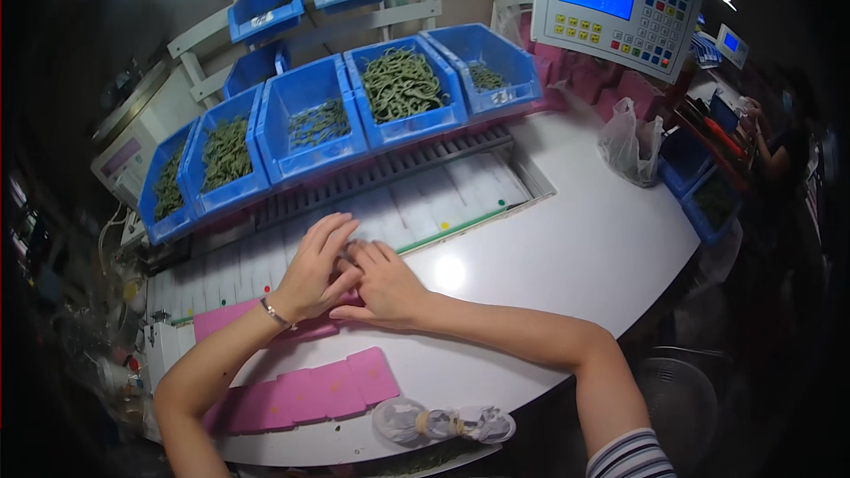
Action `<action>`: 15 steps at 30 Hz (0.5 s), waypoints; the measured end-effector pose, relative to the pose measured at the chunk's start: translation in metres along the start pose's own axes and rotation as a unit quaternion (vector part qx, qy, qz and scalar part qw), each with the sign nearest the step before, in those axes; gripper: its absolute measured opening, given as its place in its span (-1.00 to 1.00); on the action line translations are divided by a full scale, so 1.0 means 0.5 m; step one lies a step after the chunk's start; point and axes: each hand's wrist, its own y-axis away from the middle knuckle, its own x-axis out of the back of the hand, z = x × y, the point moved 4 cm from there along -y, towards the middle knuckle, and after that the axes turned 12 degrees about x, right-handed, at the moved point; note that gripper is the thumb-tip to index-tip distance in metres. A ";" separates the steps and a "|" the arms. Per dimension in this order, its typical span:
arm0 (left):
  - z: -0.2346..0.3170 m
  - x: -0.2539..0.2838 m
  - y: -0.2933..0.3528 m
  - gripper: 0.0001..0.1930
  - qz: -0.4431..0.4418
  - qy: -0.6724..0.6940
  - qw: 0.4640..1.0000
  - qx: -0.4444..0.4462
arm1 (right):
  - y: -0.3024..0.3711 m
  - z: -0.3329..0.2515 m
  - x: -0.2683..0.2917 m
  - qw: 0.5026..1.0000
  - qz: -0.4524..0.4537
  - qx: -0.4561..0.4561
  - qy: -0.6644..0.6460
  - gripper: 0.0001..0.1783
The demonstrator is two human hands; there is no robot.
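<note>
My left hand (312, 276), with a bracelet at the wrist, reaches over the near edge of the white work surface. Its fingers stretch forward and its thumb points toward the other hand. My right hand (387, 288) meets it from the right, thumb apart from the fingers. The right fingertips are blurred, and no held thing shows in either hand. Beneath and between the hands lies a pink flat sheet (232, 315), partly covered by the left forearm and hand. Closer to me, a row of overlapping pink flat pieces (332, 389) lies on the table.
Blue bins (310, 137) holding green curled pieces stand behind a white slotted panel (460, 190) with coloured dots. A control unit (611, 13) with a blue screen rises at the back right. Plastic bags (630, 146) and a banded white bundle (443, 423) lie on the table. Another person sits far right.
</note>
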 end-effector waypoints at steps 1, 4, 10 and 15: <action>0.005 -0.014 -0.034 -0.41 0.002 -0.005 1.000 -0.005 | 0.004 0.018 0.014 1.000 0.006 0.003 0.004 -0.41; -0.001 -0.052 -0.133 -0.42 0.016 0.020 0.998 0.061 | 0.057 0.121 0.091 0.998 0.063 -0.019 0.003 -0.61; -0.073 -0.157 -0.294 -0.39 0.057 -0.121 0.989 0.068 | 0.258 0.472 0.326 0.900 0.123 -0.246 0.338 -0.68; -0.086 -0.178 -0.376 -0.37 0.116 -0.200 0.973 -0.004 | 0.335 0.674 0.391 0.844 0.152 -0.396 0.329 -0.62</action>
